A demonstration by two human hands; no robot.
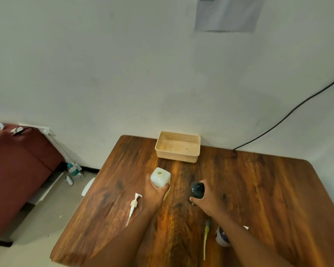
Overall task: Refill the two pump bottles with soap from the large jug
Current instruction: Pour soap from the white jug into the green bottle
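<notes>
Forearms reach past the yellow-tubed pump to two uncapped bottles nearer than the basket: left hand grips the white bottle, right hand the dark bottle; likely light, slippery, so hold mid-body.

Your two forearms enter from the bottom edge of the frame, both bare up to the edge: no sleeves, cuffs or gloves show. Your left hand and right hand carry no visible rings, watch or bands on fingers or wrists.
</notes>
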